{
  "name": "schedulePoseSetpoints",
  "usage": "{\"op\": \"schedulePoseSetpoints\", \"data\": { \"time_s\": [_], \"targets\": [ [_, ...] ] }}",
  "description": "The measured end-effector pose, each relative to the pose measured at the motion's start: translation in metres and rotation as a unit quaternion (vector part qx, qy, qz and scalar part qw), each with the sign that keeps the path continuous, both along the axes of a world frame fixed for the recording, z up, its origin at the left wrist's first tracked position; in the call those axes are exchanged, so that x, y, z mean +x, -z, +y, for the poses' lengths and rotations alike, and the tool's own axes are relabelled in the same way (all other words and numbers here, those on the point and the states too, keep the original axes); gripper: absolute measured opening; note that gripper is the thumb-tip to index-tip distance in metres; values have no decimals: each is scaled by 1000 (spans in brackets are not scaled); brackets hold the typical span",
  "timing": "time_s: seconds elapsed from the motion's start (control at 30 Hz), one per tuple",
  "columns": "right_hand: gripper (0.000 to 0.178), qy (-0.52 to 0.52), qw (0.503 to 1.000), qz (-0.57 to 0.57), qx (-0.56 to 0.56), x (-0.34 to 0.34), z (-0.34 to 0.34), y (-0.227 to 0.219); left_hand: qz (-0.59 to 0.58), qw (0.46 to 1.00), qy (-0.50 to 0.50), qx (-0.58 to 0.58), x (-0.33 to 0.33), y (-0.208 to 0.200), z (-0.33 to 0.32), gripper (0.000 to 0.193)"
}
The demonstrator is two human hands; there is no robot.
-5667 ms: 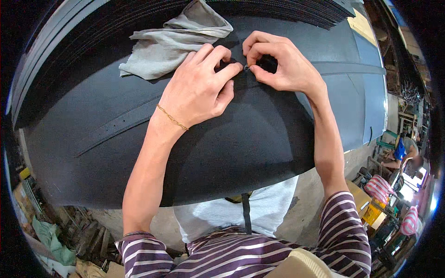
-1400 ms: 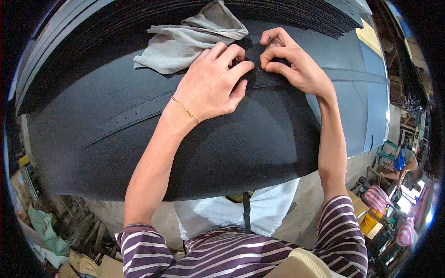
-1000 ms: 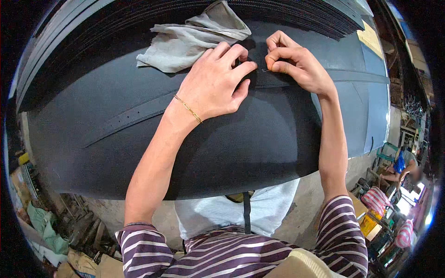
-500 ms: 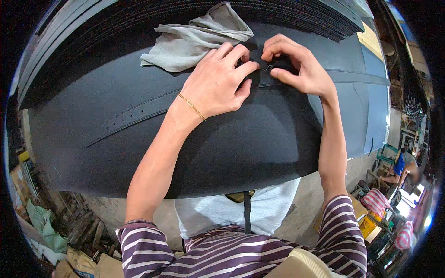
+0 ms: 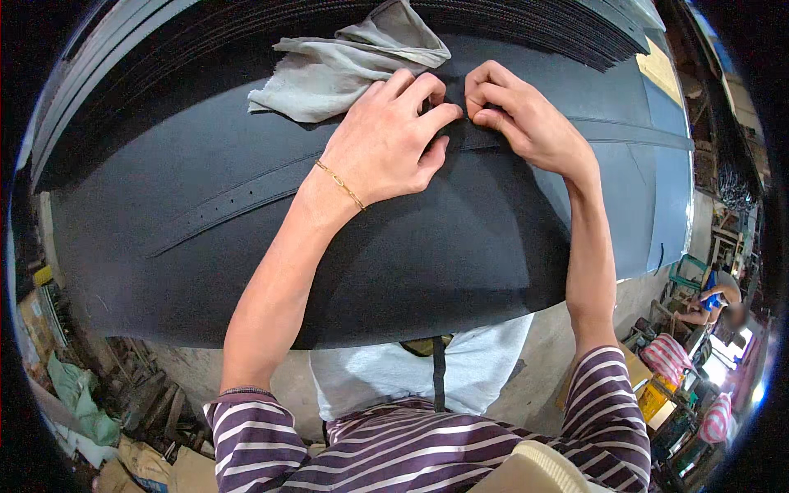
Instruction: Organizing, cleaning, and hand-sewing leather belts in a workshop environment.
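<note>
A long black leather belt strap [image 5: 234, 201], with a row of holes near its pointed left end, lies across the dark work surface [image 5: 411, 263]. Over its middle, my left hand [image 5: 386, 140] is closed with curled fingers, the index fingertip reaching toward my right hand. What those fingers hold is hidden. Just to the right, my right hand [image 5: 526, 119] pinches with thumb and forefinger; whatever sits in the pinch is too small and dark to name. A crumpled grey cloth [image 5: 316, 78] lies beyond my left hand, touching or very near its fingers.
Stacked black straps [image 5: 526, 29] run along the far edge, curving down the left side. A tan piece [image 5: 657, 70] lies at the far right. Beyond the table's right end, a person [image 5: 715, 300] bends near striped bags [image 5: 667, 355]. Scraps [image 5: 156, 403] are piled on the floor at lower left.
My right thumb and forefinger, apart around a small dark looped piece before, have come together in a pinch, hiding it. My left hand has barely moved.
</note>
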State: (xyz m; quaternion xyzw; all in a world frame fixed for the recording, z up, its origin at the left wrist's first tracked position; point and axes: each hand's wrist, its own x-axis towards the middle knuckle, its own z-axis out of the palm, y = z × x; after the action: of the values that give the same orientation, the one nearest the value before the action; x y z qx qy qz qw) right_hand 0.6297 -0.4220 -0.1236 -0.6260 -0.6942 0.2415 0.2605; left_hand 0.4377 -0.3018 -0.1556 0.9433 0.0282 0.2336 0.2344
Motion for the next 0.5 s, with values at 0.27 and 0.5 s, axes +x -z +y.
{"op": "schedulePoseSetpoints", "data": {
  "time_s": [0.27,0.5],
  "targets": [
    [9,-29,994,100,-20,9,-1,0,8,1000,0,-4,-1,-1,-1,30],
    [9,-11,990,139,-27,14,-2,2,4,1000,-2,-11,-1,0,-1,29]
  ]
}}
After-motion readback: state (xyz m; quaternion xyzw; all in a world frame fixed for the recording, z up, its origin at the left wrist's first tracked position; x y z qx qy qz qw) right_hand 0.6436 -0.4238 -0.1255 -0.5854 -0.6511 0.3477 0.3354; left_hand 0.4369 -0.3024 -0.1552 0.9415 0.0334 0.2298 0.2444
